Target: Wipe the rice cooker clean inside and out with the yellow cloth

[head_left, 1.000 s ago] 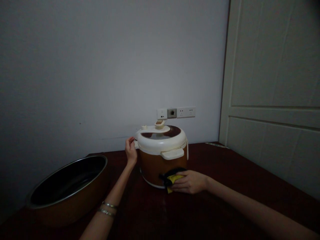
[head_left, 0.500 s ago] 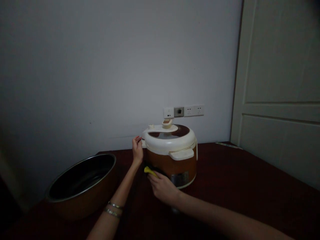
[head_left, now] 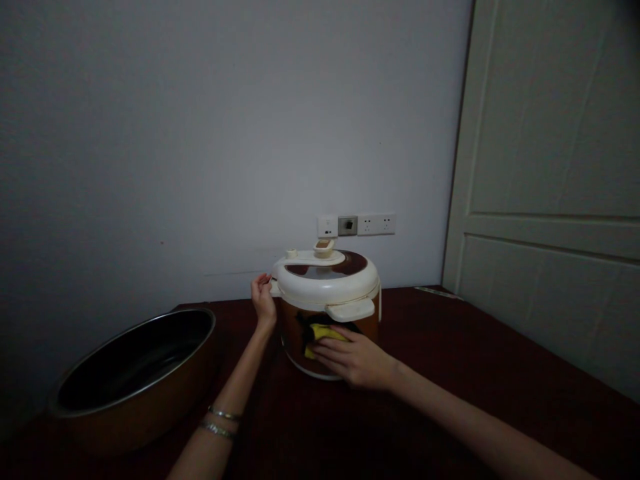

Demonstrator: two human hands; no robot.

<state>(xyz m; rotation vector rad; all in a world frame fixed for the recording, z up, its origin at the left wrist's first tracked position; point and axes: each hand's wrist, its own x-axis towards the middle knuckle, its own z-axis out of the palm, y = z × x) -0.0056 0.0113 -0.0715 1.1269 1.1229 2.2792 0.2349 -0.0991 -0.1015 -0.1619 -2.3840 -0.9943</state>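
An electric pressure cooker (head_left: 327,290) with a white lid rim and a brown body stands upright on the dark red table. My left hand (head_left: 263,301) is at its far-left side handle (head_left: 275,289), fingers curled around it. With my right hand (head_left: 357,357) I press a yellow and black cloth (head_left: 325,333) flat against the front of the brown body, below the front handle (head_left: 351,310). Fingers and cloth cover part of that surface, including the label area.
To the left sits a large oval pot (head_left: 135,380), dark inside and brown outside. Sockets and a switch (head_left: 357,225) are on the wall behind the cooker. A pale door (head_left: 545,167) stands at the right, and a thin strip (head_left: 439,293) lies near the table's back edge.
My right hand has slid the cloth rightward across the cooker's body, from its left side toward the front. My left hand stays at the handle. The whole view has shifted slightly.
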